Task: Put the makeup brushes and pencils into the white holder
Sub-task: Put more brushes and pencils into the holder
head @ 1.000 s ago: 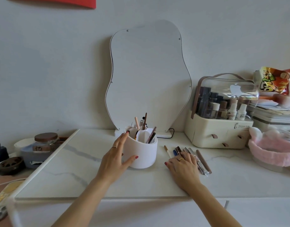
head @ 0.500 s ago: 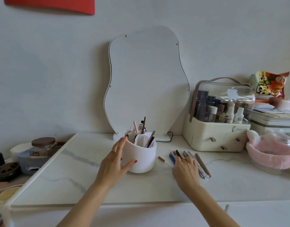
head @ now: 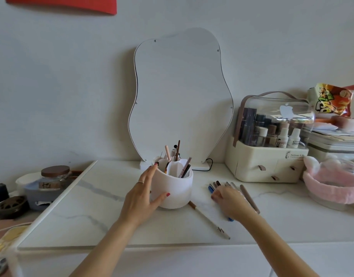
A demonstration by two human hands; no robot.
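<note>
Left hand [head: 145, 193] cups the white holder [head: 175, 191], fingers straight up its nine o'clock wall and thumb spread along the front, bracing rather than clamping. Right hand [head: 230, 200] lies palm-down over the near ends of the pencil row [head: 228, 185], fingers bent over them; whether any pencil is actually pinched, I cannot tell, the knuckles hide it.

Big picture first: the marble top [head: 112, 212] carries everything, with the wavy mirror [head: 180, 96] standing at twelve o'clock behind the holder and the cosmetics organizer [head: 270, 160] off at two o'clock. A pink headband [head: 332, 184] sits at three o'clock, a glass jar [head: 55, 174] out at nine.

Now the holder itself, already partly stocked: several brushes and pencils stand up in its compartments. Just at its five o'clock foot lies a lone white pencil [head: 209, 219], long axis running from eleven to five, brown tip touching or almost touching the holder's base.

Here's the key relation: the row lies at three o'clock of the holder, its pencils pointing roughly twelve to six, and the right hand is on top of them, clearly the nearer one. My read: lift, swing toward nine o'clock, tip upright, drop in. The stray pencil sits between both hands, reachable by either.
</note>
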